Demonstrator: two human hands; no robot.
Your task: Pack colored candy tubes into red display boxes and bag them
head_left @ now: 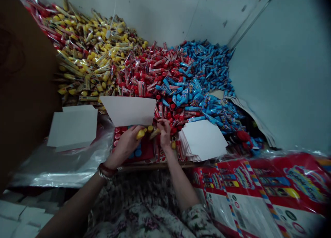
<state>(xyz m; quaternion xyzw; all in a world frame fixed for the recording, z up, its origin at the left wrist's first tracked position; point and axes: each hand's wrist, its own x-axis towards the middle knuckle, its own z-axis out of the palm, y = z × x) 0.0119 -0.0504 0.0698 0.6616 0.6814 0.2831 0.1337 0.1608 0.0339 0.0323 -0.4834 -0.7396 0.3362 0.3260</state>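
My left hand (126,143) is over an open red box (147,152) and grips a yellow-capped tube (141,133). Beyond that hand, the box's white lid (130,110) stands raised. Red-capped tubes (117,136) line the box's left side, and blue-capped tubes (138,152) are beside my left hand. My right hand (164,133) is at the box's right edge, its fingers closed on a wrapped yellow tube (154,134) that tilts over the box. Another yellow cap (150,128) shows between the hands. The contents under my left hand are hidden.
Behind the box lie heaps of yellow tubes (103,59), red tubes (150,69) and blue tubes (207,62) against the wall. White cards (204,140) are stacked at right, with more white card (73,127) at left. Printed red packaging (248,193) fills the front right.
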